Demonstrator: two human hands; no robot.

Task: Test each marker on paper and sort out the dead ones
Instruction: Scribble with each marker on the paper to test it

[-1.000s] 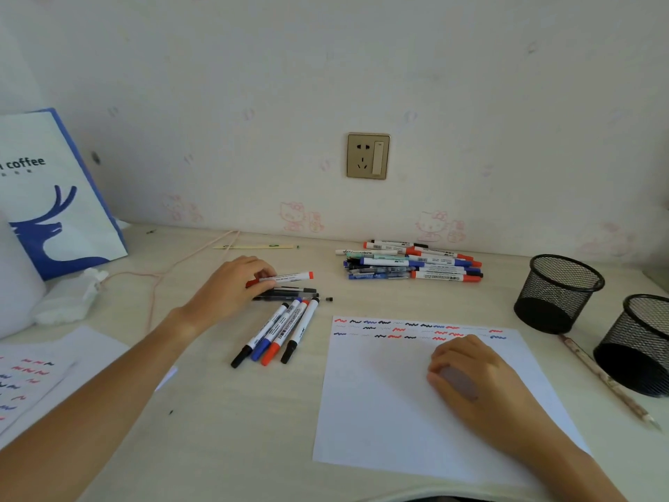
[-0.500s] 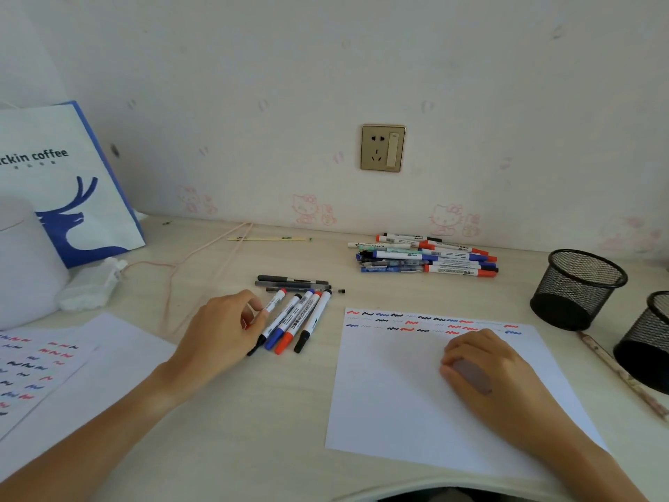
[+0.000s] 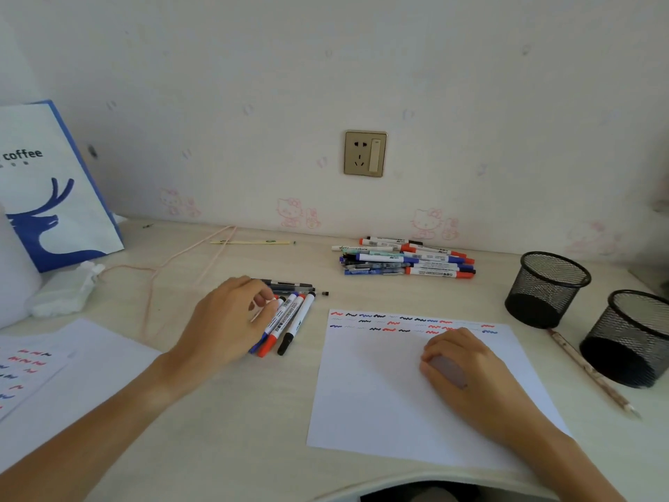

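Pale table [image 3: 217,447]: paper [image 3: 380,393] at the front edge carries two rows of squiggles. Left hand [image 3: 224,320] rests curled fingers on sorted markers [image 3: 289,317]; right hand [image 3: 467,367], loosely curled, presses the paper. Untested pile [image 3: 405,260] waits by the back edge, so much remains.
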